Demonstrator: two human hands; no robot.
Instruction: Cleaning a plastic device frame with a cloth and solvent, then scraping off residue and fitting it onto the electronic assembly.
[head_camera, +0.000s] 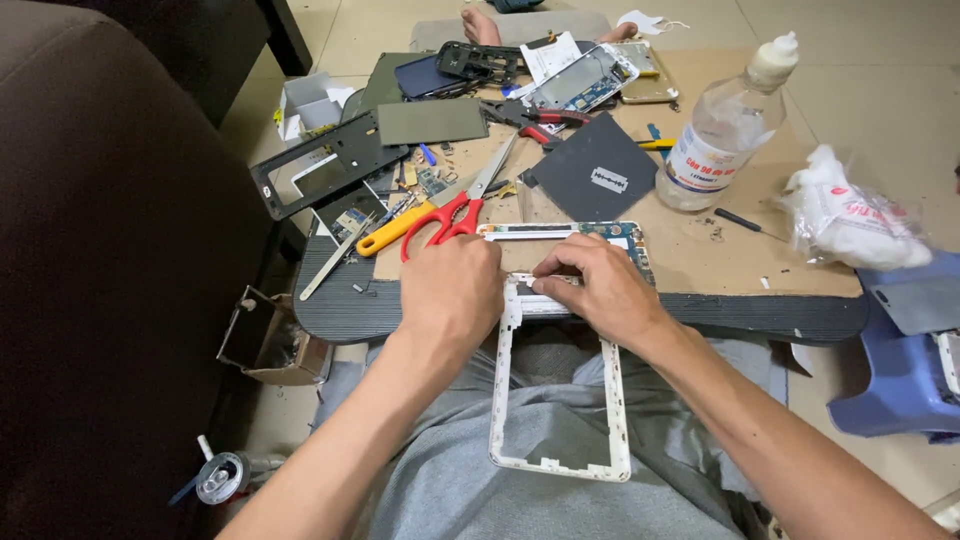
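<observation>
While you sit with the white frame (556, 400) lying across your lap, its top end leans on the near edge of the low table (760, 305). Your left hand (452, 292) is curled over the frame's top left corner and presses down on it, with the fingers bent close together. Your right hand (600, 285) rests on the top bar, and its fingertips (545, 272) pinch a small white strip there. Just behind your hands a thin circuit board (600, 232) lies flat on the table. Red scissors (455, 212) sit near your left hand, next to a tool with a yellow handle (392, 230). Farther back stands a clear plastic bottle (720, 135) with a white cap, and you can see clear liquid in it, about half full. On the right a white plastic bag (850, 215) lies bunched up, and you cannot tell what is inside. Left of the table, a small open cardboard box (272, 340) sits on the floor, and what it holds is too dark to see. A small white box (310, 100) stands open at the far left.
</observation>
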